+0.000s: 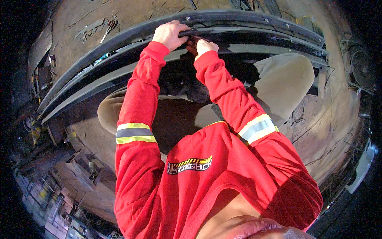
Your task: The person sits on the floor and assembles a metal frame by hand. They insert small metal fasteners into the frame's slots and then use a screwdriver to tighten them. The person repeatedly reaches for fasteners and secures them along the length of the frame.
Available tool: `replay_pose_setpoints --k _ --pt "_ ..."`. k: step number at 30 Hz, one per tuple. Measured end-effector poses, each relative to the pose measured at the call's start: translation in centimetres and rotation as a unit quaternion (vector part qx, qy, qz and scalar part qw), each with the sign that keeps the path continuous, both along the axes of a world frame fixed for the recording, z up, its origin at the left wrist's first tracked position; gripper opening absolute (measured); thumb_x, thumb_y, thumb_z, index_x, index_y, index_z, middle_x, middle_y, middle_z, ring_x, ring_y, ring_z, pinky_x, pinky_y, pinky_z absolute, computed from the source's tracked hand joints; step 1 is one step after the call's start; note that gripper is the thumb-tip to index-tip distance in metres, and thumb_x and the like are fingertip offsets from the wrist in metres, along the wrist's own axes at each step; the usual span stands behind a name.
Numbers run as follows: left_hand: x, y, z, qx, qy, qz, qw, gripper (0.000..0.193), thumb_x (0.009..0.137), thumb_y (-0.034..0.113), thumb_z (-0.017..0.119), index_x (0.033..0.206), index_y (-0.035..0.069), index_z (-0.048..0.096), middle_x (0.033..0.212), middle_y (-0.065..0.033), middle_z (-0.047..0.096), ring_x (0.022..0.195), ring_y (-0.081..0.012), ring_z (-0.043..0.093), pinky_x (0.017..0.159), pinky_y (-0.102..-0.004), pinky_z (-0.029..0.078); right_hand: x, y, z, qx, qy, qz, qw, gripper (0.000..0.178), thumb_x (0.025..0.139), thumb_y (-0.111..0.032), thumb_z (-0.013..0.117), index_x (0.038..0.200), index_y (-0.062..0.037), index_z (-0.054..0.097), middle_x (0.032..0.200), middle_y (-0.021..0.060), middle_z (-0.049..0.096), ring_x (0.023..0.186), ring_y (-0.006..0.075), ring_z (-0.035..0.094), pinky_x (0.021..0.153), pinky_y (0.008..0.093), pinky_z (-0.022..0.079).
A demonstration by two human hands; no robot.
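Note:
Long black metal rails (254, 30), slightly bowed in the picture, run side by side across my front. My left hand (169, 35) lies over them near the middle, its fingers curled round a dark rail edge. Close beside it on the right, my right hand (206, 46) is bent inward with its fingers curled in shadow. What those fingers hold, if anything, is hidden. Small shiny bolt-like fittings (188, 18) sit along the far rail. My knees are bent on either side, just behind the nearest rail (95, 84).
On the brown floor beyond the rails lies a hand tool with reddish handles (111, 26). A round dark grille-like object (362, 65) stands at the far right, and a pale curved piece (360, 167) lies below it. Metal scrap and a box-like frame (81, 169) occupy the left.

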State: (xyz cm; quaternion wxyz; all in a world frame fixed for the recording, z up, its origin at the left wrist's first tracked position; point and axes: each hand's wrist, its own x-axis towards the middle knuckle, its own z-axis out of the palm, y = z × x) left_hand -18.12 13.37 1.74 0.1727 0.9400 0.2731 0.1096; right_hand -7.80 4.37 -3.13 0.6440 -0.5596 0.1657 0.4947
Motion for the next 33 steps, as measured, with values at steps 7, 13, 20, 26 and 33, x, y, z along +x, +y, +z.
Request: replay_pose_setpoints --k 7,13,20,26,33 --pt "0.0 0.4 -0.7 0.002 -0.013 -0.012 1.000 0.030 0.067 0.022 0.068 0.096 0.012 0.066 0.088 -0.0098 0.061 0.085 -0.0302 0.060 0.074 -0.0374 0.049 0.4 0.2 -0.7 -0.070 -0.040 0.066 0.995 0.013 0.084 -0.002 0.048 0.086 -0.0006 0.060 0.079 0.0099 0.062 0.063 0.0229 0.060 0.054 0.0365 0.053" --pt "0.4 0.1 -0.2 -0.011 -0.012 -0.006 1.000 0.031 0.067 0.022 0.068 0.096 0.012 0.066 0.089 -0.0098 0.061 0.085 -0.0301 0.060 0.075 -0.0375 0.049 -0.1 0.9 -4.0 -0.055 0.013 0.025 0.998 0.018 0.089 -0.010 0.045 0.085 -0.0069 0.062 0.076 0.0076 0.060 0.057 0.0197 0.055 0.048 0.0355 0.049" --pt "0.2 0.2 -0.2 -0.014 -0.007 -0.005 1.000 0.033 0.067 0.023 0.069 0.097 0.013 0.065 0.088 -0.0096 0.061 0.084 -0.0301 0.060 0.075 -0.0376 0.049 -0.4 0.5 -0.5 -0.061 0.011 0.071 0.996 0.018 0.090 -0.018 0.045 0.089 -0.0091 0.059 0.073 0.0051 0.059 0.057 0.0201 0.054 0.049 0.0389 0.046" --pt "0.2 0.1 -0.1 -0.017 0.002 0.001 1.000 0.033 0.066 0.023 0.069 0.097 0.013 0.065 0.090 -0.0099 0.061 0.085 -0.0304 0.060 0.076 -0.0375 0.049 -0.7 -0.7 1.7 0.007 0.036 0.075 0.997 0.023 0.090 -0.024 0.041 0.093 -0.0088 0.057 0.073 0.0062 0.058 0.058 0.0204 0.054 0.052 0.0376 0.046" --pt "0.2 0.3 -0.3 -0.011 0.004 -0.003 1.000 0.034 0.065 0.023 0.068 0.098 0.012 0.065 0.094 -0.0102 0.062 0.088 -0.0301 0.060 0.079 -0.0374 0.049 -0.4 -1.4 1.2 0.019 -0.013 0.106 0.994 0.019 0.088 -0.019 0.043 0.092 -0.0082 0.057 0.075 0.0058 0.058 0.061 0.0205 0.056 0.053 0.0363 0.047"
